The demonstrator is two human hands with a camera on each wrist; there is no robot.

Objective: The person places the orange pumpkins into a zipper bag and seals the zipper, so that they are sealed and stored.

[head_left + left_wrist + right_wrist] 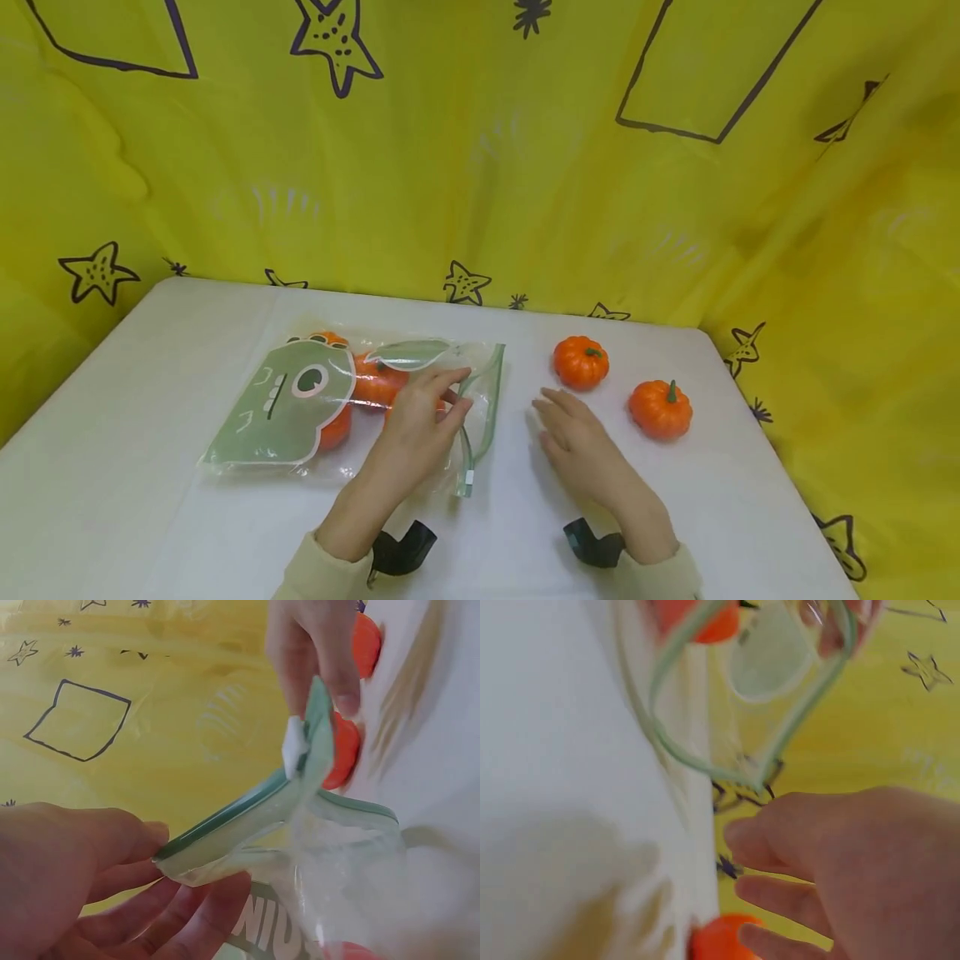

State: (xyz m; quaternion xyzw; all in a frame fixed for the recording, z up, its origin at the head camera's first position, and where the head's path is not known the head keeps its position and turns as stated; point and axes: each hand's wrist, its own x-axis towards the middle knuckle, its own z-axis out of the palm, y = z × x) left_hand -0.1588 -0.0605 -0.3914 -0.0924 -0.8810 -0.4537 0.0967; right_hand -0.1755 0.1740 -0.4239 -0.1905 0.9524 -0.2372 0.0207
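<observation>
A clear zip bag (420, 354) with a green cartoon dinosaur print lies on the table, several orange toy pumpkins (378, 383) inside it. Its green-edged mouth (660, 712) gapes towards the right. My left hand (420, 421) reaches over the bag; in the left wrist view its thumb and fingers pinch one lip of the mouth. A white slider (294, 746) sits at the end of the zip. My right hand (581, 450) hovers right of the bag, fingers extended, holding nothing. Closest to it are two loose toy pumpkins (581, 362), one behind it and one (660, 410) to its right.
The white table (112, 467) ends at a yellow cloth (480, 183) printed with stars, which hangs behind and at the sides. Black curved pieces, one near the left wrist (405, 547) and one near the right wrist (594, 543), show below the hands.
</observation>
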